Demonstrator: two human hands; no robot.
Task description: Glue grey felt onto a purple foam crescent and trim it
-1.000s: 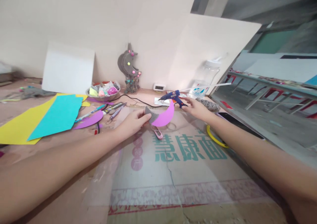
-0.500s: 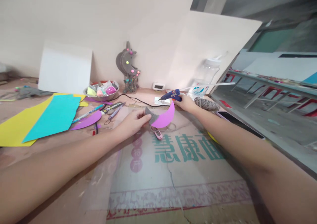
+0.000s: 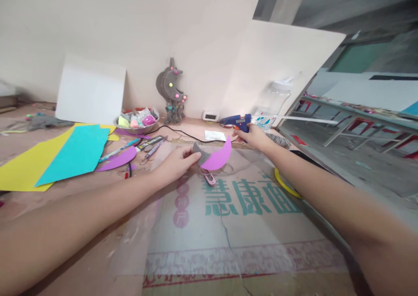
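Between the thumb and fingers of my left hand [image 3: 181, 160] is the grey-covered end of a purple paper crescent [image 3: 219, 157]. The crescent's bare purple tip points up to the right. My right hand [image 3: 253, 134] grips a blue glue gun [image 3: 240, 121] by its handle, with a long white glue stick [image 3: 294, 119] poking out of its back end. The gun's nozzle points left, above a small white packet [image 3: 215, 135]. Just under the crescent lie pink-handled scissors [image 3: 210, 179], their other parts hidden.
A grey moon ornament [image 3: 173, 91] with coloured balls stands against the wall. To the left are a bowl [image 3: 135, 128] of bright packets, pens [image 3: 156, 147], and turquoise [image 3: 76, 152] and yellow sheets [image 3: 31, 161]. A clear bottle [image 3: 277, 100], grey yarn [image 3: 279, 140] and a yellow ring [image 3: 285, 183] are at the right.
My right hand has moved the glue gun right and back, away from the crescent, uncovering the white packet. My left hand still holds the crescent in nearly the same place.
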